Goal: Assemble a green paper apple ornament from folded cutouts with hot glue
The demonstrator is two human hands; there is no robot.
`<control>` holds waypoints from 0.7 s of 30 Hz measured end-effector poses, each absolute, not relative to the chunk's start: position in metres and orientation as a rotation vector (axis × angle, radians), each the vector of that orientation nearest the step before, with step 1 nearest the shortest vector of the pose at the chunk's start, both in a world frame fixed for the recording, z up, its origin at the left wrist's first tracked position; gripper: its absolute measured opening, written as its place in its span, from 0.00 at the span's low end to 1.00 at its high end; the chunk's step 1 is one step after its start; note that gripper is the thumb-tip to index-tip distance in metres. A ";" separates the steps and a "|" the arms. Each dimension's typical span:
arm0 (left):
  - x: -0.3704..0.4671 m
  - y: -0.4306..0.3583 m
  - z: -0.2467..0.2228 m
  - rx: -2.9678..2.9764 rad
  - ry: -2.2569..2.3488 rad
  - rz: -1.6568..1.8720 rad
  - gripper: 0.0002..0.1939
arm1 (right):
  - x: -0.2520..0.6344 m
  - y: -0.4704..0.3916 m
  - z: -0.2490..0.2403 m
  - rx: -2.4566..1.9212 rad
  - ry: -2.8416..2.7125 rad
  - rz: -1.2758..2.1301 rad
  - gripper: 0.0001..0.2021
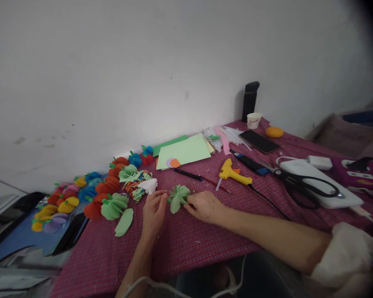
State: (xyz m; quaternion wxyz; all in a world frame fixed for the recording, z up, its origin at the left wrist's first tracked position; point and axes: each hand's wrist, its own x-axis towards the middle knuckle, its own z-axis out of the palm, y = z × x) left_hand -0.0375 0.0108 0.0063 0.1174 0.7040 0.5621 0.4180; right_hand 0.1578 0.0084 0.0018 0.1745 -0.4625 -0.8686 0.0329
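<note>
A light green paper pumpkin, made of fanned folded leaves, is between my two hands just above the checked cloth. My right hand has its fingers closed on the pumpkin's right side. At the left edge, my left hand has thumb and forefinger pressed together against it; the exact grip is partly hidden. Left of my left hand lie a loose light green paper piece and a finished green paper pumpkin. Behind that hand are a crumpled white tissue and a pile of paper scraps.
Many coloured paper pumpkins crowd the left. Green paper sheets lie at the back, with a black pen before them. A yellow glue gun, black scissors, phone, cup and bottle stand or lie right.
</note>
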 end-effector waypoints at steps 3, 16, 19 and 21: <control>-0.037 0.010 0.007 2.065 1.651 1.214 0.14 | 0.158 0.008 0.002 -1.312 -2.464 0.111 0.17; -0.042 -0.013 0.002 2.293 1.717 1.020 0.10 | 0.158 0.008 0.003 -1.316 -2.462 0.114 0.17; -0.038 -0.014 -0.003 2.381 1.758 0.984 0.11 | 0.158 0.008 0.003 -1.310 -2.463 0.112 0.17; -0.036 -0.011 -0.006 2.408 1.783 0.985 0.10 | 0.157 0.008 0.003 -1.315 -2.458 0.113 0.17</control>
